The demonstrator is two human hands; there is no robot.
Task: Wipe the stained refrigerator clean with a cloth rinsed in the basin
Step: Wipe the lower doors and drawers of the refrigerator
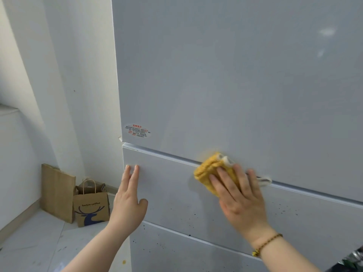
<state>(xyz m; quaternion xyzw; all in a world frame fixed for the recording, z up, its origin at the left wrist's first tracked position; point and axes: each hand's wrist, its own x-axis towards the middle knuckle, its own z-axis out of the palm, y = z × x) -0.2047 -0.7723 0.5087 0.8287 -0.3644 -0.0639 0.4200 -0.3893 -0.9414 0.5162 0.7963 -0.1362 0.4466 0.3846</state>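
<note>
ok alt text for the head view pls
A right hand presses a yellow cloth flat against a pale fridge at the seam below its top door. The left hand rests open on the middle door, where dark specks remain.

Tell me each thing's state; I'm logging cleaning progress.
Yellow cloth: folded, pressed flat on the fridge.
Right hand: open, flat on the cloth.
Left hand: open, fingertips on the middle door.
Middle door: shut, dark specks remain.
Upper door: shut.
Paper bag: upright on the floor.
</note>
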